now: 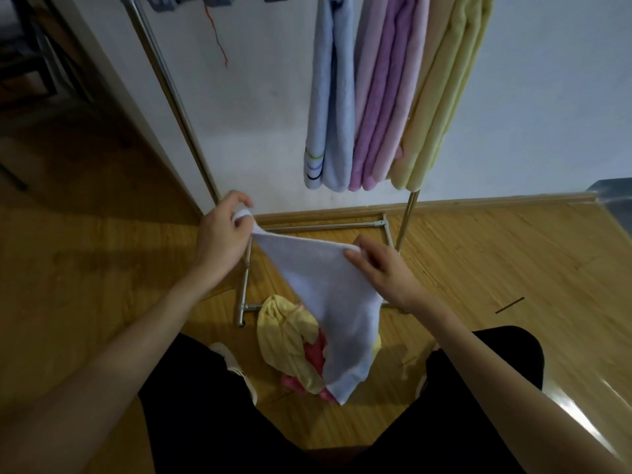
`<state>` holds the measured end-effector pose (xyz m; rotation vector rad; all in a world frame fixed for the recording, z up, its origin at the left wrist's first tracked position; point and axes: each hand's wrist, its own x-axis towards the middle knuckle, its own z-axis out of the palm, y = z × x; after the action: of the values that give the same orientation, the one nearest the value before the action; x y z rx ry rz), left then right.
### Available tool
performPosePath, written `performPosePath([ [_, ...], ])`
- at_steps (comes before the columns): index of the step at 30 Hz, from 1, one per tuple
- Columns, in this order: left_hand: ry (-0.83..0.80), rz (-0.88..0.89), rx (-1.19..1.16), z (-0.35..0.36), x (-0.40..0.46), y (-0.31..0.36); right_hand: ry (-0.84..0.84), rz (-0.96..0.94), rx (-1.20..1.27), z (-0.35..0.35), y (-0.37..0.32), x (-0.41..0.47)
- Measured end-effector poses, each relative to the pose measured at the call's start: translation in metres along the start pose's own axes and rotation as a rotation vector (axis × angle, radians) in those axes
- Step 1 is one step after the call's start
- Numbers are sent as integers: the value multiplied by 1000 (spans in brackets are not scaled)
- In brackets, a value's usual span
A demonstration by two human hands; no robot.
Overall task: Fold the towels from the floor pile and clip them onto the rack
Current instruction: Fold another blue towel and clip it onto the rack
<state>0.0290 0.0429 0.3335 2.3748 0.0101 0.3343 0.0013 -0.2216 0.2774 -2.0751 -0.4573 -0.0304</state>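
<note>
Head view, reading from left to right. We see the left hand [222,234] raised with its wrist bent, thumb and fingers curled round one top corner of the white towel [331,302], which bunches there into a small roll. Between the two hands the upper edge of the towel runs nearly taut; to the right, the right hand [383,268] pinches that edge partway along, thumb on the near face and fingers behind, forearm reaching in from the lower right. Below both hands the cloth hangs in a slack taper, its tip touching the floor pile [294,350] of yellow and pink towels between the feet.

We judge the towel light, soft and wholly limp: it will hold no shape of its own and will sag wherever it is unsupported, so corners and hemmed edges are the places to take hold. The terry surface should give good friction, with little risk of slipping. For a clean fold, the right hand would likely need to move out to the far corner.

Beyond the hands, the rack [407,213] already carries blue, purple and yellow towels [376,97].
</note>
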Motion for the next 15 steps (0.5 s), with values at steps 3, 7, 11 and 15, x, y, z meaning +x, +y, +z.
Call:
performPosePath([
  [3,18,-7,27,-3,0,-1,-19,-84,-135,-18,-11,10],
  [7,89,-86,9,-13,17,-8,-33,-132,-169,-36,-22,17],
  [11,-120,-98,31,-11,10,-12,14,-142,-120,-49,-45,24],
  [15,-322,-149,-133,-5,-2,-28,15,-180,-158,-57,-69,34],
])
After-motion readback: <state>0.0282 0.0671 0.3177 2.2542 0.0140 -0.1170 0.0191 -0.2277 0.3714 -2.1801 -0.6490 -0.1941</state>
